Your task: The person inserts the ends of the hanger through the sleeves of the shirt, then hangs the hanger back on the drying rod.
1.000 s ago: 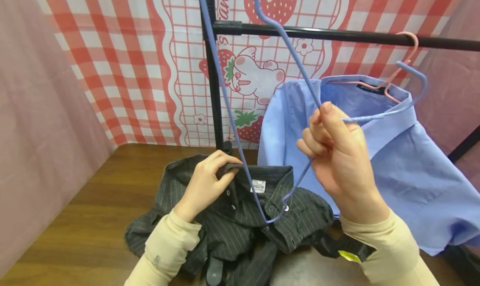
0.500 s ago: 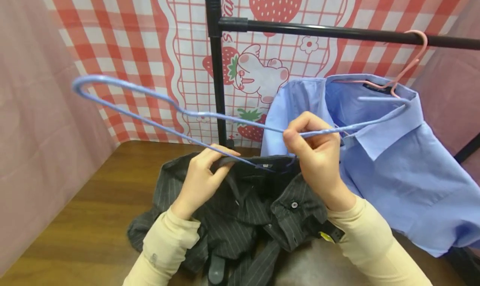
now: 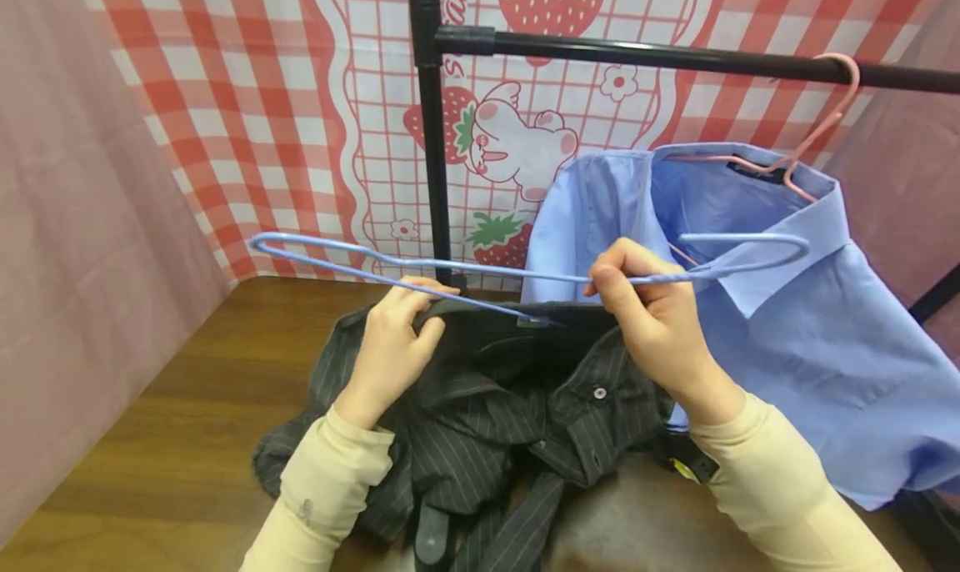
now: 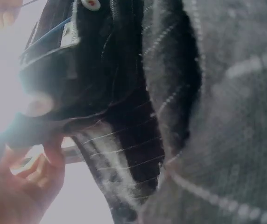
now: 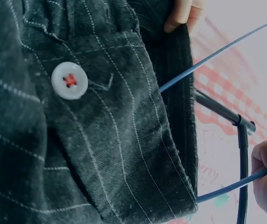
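Observation:
A dark pinstriped shirt point(image 3: 461, 464) lies rumpled on the wooden table, its collar raised. My left hand point(image 3: 393, 347) holds the left part of its neck edge between thumb and fingers. In my right hand point(image 3: 660, 326) a blue wire hanger point(image 3: 480, 268) is pinched near its neck, almost flat, with the hook pointing right. One end of the hanger passes inside the shirt's neck opening and is hidden by cloth; the other sticks out left above my left hand. In the right wrist view, the wire goes behind the collar beside a white button point(image 5: 69, 80).
A black rack point(image 3: 637, 51) stands behind. From it a light blue shirt point(image 3: 810, 355) hangs at right on a pink hanger point(image 3: 840, 109). Wooden tabletop point(image 3: 150, 439) shows at left. A gingham strawberry cloth point(image 3: 247, 122) covers the back.
The hanger has swung down from nearly upright to almost flat, and its lower end has gone into the shirt's neck opening. My left hand has stayed near the collar, shifting slightly left.

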Demonstrator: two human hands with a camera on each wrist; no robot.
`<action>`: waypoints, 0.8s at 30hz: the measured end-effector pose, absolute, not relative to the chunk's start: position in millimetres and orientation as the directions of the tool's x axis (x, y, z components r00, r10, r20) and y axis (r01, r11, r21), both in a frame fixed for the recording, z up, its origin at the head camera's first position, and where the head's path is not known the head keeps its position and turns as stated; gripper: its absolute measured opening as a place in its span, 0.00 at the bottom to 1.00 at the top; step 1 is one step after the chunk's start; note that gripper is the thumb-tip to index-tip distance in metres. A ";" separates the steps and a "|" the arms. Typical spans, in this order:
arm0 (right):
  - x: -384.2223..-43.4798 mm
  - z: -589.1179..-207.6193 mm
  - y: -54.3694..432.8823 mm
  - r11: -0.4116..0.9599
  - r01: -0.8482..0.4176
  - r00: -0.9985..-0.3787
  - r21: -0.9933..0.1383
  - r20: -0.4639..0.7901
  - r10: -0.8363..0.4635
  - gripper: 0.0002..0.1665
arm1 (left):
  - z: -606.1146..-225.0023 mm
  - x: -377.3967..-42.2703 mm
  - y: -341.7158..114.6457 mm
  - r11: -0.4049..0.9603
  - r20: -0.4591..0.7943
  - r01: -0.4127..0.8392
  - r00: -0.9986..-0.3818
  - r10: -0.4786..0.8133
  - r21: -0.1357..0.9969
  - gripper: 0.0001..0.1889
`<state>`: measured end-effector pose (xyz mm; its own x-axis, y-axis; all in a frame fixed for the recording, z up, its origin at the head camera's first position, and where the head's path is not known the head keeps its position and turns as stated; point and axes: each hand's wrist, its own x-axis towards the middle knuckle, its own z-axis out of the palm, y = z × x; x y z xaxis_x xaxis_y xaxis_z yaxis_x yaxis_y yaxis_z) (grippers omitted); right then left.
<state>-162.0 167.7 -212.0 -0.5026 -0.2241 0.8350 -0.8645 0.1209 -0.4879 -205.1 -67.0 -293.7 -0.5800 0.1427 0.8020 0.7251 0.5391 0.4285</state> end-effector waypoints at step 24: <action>-164.3 -226.0 195.5 0.535 -0.762 -0.578 -0.365 0.756 -0.308 0.08 | -274.0 -196.5 -99.3 -0.633 0.302 0.012 -0.885 0.353 0.774 0.21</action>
